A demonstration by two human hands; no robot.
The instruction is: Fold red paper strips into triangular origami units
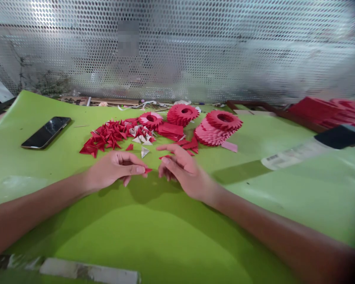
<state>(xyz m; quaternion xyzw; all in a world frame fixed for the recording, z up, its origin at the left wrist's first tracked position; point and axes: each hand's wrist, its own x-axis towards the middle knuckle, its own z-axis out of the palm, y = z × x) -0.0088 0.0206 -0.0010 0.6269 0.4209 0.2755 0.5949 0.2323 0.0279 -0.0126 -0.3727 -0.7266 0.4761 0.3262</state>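
My left hand (114, 170) pinches a small red folded paper triangle (148, 170) between thumb and fingers, its point facing right. Just to the right, my right hand (185, 169) has its index finger stretched out and its thumb closed toward the other fingers, with another red folded paper piece (165, 157) showing at the thumb tip. The two hands are apart. Behind them lie a heap of red folded paper triangles (106, 136), several white ones (143, 138) and one printed white triangle (144, 151).
Ring-shaped folded-paper pieces stand behind: a small pink-red ring (150, 125), a red ring (182, 118) and a taller pink-red stack (214, 132). A phone (47, 132) lies left. At right are a clear tube with a black end (296, 154) and red paper (313, 112). A perforated metal panel (177, 51) stands behind.
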